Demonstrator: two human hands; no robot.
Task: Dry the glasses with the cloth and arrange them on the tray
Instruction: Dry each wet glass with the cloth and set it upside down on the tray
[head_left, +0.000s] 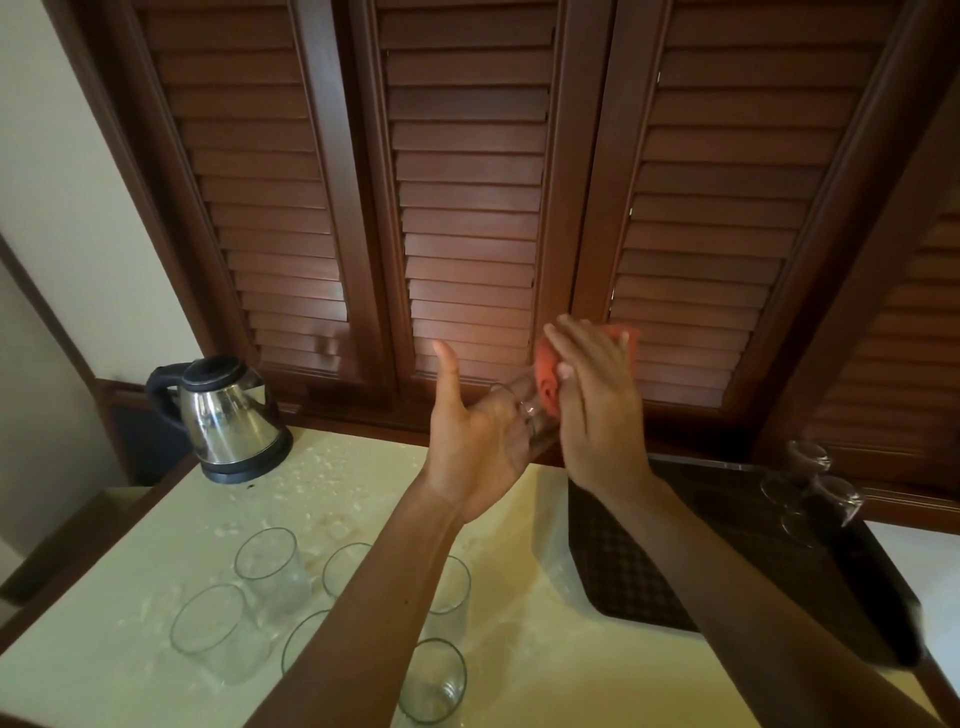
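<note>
Left hand (475, 441) grips a tilted glass (524, 415), thumb up; right hand (597, 400) presses a red cloth (550, 384) on it, fingers straight. 6 glasses (270, 566) wait on the wet counter (519, 675) beside a kettle (228, 415); forearms cover some; 2 sit on the tray (649, 571)

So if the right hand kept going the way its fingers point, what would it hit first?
The right hand points up and away, so probably the louvered cabinet door behind the counter; depth is unclear.

Looks like a hotel room or home refreshment corner. Steel electric kettle (228, 415) on a cream counter (519, 665) left of the gripped glass, dark wooden louvred doors (467, 208) behind it, patterned serving tray (649, 561) down to its right.
</note>
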